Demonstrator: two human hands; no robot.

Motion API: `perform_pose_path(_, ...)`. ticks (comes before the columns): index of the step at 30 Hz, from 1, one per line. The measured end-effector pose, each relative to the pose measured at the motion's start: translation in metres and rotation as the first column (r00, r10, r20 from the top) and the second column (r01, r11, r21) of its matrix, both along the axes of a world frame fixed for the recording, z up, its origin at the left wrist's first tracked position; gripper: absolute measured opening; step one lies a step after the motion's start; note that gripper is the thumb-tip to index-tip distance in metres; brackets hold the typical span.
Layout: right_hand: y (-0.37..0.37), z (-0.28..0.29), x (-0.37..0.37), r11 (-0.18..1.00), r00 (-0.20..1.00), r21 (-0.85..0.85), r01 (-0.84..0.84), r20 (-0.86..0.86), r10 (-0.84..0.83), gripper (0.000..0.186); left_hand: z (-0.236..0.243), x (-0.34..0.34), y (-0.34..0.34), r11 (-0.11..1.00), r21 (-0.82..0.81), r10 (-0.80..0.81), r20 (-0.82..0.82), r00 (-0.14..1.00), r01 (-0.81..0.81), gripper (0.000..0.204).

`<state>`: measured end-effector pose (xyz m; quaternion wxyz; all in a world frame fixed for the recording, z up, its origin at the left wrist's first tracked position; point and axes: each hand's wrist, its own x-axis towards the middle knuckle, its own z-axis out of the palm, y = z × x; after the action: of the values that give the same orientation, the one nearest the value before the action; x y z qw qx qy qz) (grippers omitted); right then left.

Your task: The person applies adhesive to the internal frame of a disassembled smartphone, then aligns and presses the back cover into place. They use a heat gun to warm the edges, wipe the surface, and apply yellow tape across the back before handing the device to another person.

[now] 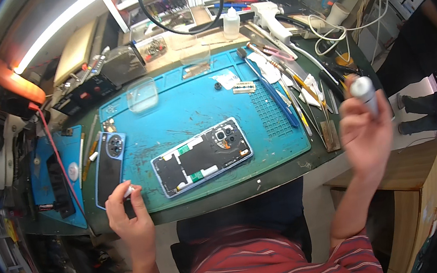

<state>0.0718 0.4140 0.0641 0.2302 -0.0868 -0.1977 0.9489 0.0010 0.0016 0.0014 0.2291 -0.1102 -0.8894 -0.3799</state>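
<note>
An open phone (pixel 202 157) with its inner plates and camera module exposed lies on the blue silicone mat (pixel 172 115). To its left is a blue back panel with cameras (pixel 108 172). My left hand (pixel 131 213), at the mat's lower left edge by that panel, pinches a small white piece, perhaps a cap (pixel 131 190). My right hand (pixel 361 135) is raised right of the mat, fingers wrapped round a pale cylindrical tube or bottle (pixel 365 94); its top end faces up toward me.
Tweezers and brushes (pixel 273 91) line the mat's right side. A clear box (pixel 142 95), razor blade (pixel 243 87), glue gun (pixel 273 23) and dropper bottle (pixel 231 24) sit farther back. A second mat with a dark phone (pixel 60 188) is left. Two other people (pixel 414 41) stand at right.
</note>
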Motion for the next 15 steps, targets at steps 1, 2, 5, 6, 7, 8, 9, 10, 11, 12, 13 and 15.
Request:
perform_pose_path(1,0.031,0.006,0.006,0.974,0.984,-0.198,-0.108,-0.159,0.077,0.043,0.005,0.001,-0.001,0.999,0.033,-0.023,-0.012,1.000,0.023,0.018)
perform_pose_path(2,0.055,0.010,0.015,0.985,0.982,-0.175,0.010,-0.186,-0.043,0.045,0.010,0.004,-0.002,0.997,0.059,-0.038,-0.024,0.999,0.040,0.018)
perform_pose_path(5,0.091,0.031,0.069,0.963,0.889,-0.118,0.241,-0.371,-0.268,0.045,0.017,0.007,-0.004,0.950,0.265,-0.183,0.040,0.982,0.166,0.019)
perform_pose_path(6,0.087,0.029,0.083,0.943,0.869,-0.038,0.329,-0.379,-0.319,0.042,0.022,0.013,-0.003,0.907,0.369,-0.255,0.097,0.962,0.203,0.018)
perform_pose_path(7,0.086,0.015,0.102,0.957,0.883,0.008,0.292,-0.387,-0.266,0.036,0.027,0.016,-0.001,0.848,0.477,-0.336,0.143,0.931,0.232,0.018)
perform_pose_path(8,0.077,-0.010,0.115,0.970,0.905,-0.046,0.240,-0.350,-0.241,0.030,0.042,0.026,0.009,0.788,0.569,-0.432,0.239,0.870,0.235,0.018)
perform_pose_path(9,0.065,-0.030,0.131,0.975,0.923,-0.095,0.199,-0.316,-0.220,0.024,0.041,0.032,0.017,0.719,0.630,-0.538,0.239,0.809,0.292,0.018)
perform_pose_path(10,0.029,-0.044,0.136,0.958,0.949,-0.237,0.160,-0.229,-0.215,0.019,0.042,0.038,0.033,0.691,0.628,-0.613,0.248,0.750,0.357,0.015)
perform_pose_path(11,-0.010,-0.050,0.141,0.924,0.977,-0.348,0.156,-0.083,-0.196,0.013,0.040,0.043,0.050,0.649,0.631,-0.707,0.296,0.642,0.424,0.016)
perform_pose_path(12,-0.038,-0.069,0.148,0.914,0.999,-0.404,0.029,-0.006,-0.034,0.014,0.031,0.046,0.062,0.624,0.560,-0.771,0.329,0.545,0.544,0.019)
perform_pose_path(13,-0.065,-0.070,0.145,0.820,0.995,-0.571,-0.031,0.059,0.079,0.018,0.024,0.050,0.077,0.570,0.600,-0.819,0.362,0.445,0.562,0.021)
perform_pose_path(15,-0.090,-0.082,0.146,0.857,0.992,-0.501,-0.124,-0.040,0.120,0.032,0.015,0.059,0.102,0.536,0.684,-0.842,0.389,0.374,0.495,0.021)
